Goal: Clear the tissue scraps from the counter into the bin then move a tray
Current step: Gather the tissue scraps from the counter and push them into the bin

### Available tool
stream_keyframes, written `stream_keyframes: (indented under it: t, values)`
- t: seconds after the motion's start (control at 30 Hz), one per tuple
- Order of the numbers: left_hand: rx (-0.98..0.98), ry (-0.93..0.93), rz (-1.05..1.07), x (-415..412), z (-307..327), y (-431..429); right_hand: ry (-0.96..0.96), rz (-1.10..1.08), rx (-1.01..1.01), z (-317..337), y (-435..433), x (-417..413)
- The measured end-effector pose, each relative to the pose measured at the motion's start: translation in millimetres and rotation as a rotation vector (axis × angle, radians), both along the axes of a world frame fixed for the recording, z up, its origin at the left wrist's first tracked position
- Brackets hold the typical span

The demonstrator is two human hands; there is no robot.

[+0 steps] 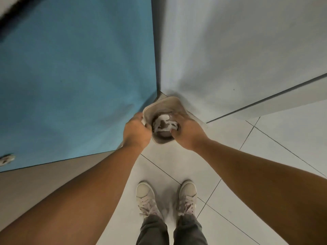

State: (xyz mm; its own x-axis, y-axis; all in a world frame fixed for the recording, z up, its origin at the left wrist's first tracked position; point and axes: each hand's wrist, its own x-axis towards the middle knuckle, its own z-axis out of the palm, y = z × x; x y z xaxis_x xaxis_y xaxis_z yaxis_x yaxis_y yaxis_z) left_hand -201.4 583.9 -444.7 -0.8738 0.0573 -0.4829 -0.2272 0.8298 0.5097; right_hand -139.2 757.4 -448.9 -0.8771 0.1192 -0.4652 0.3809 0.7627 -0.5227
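Note:
A small beige bin (168,103) stands on the floor in the corner where a blue panel meets a pale wall. White tissue scraps (164,123) lie inside its dark opening. My left hand (136,130) grips the bin's near-left rim. My right hand (187,131) is at the right rim, its fingers curled over the opening beside the scraps; whether it pinches any tissue is hidden. No counter or tray is in view.
The blue panel (76,76) fills the left, the pale wall (238,50) the right. White floor tiles (230,156) spread below. My two shoes (166,197) stand just behind the bin. A small round fitting (7,159) sits at the far left edge.

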Motion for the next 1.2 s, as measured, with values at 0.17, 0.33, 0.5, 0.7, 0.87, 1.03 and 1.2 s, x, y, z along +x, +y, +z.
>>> stream_keyframes:
  t: [0.17, 0.33, 0.5, 0.7, 0.87, 1.03, 1.2]
  values:
    - [0.024, 0.112, -0.160, 11.9, 128.2, 10.4, 0.151, 0.029, -0.006, 123.3, 0.4, 3.3]
    - [0.049, 0.266, -0.235, 30.8, 260.5, 13.2, 0.297, 0.050, 0.030, 251.8, 3.1, 8.8]
    - [0.137, 0.418, -0.192, 53.3, 370.7, -3.6, 0.485, 0.067, -0.053, 355.1, -0.9, 18.9]
    - [0.195, 0.576, -0.058, 76.6, 462.2, -47.2, 0.650, 0.184, -0.135, 441.6, -24.2, 14.0]
    - [0.115, 0.661, 0.046, 91.9, 499.4, -91.1, 0.713, 0.288, -0.223, 488.0, -65.4, 3.5]
    - [-0.021, 0.702, 0.131, 100.5, 499.5, -150.4, 0.692, 0.447, -0.234, 497.1, -119.6, 0.5]
    - [-0.142, 0.696, 0.169, 98.9, 472.7, -214.5, 0.632, 0.553, -0.223, 481.3, -173.6, -1.2]
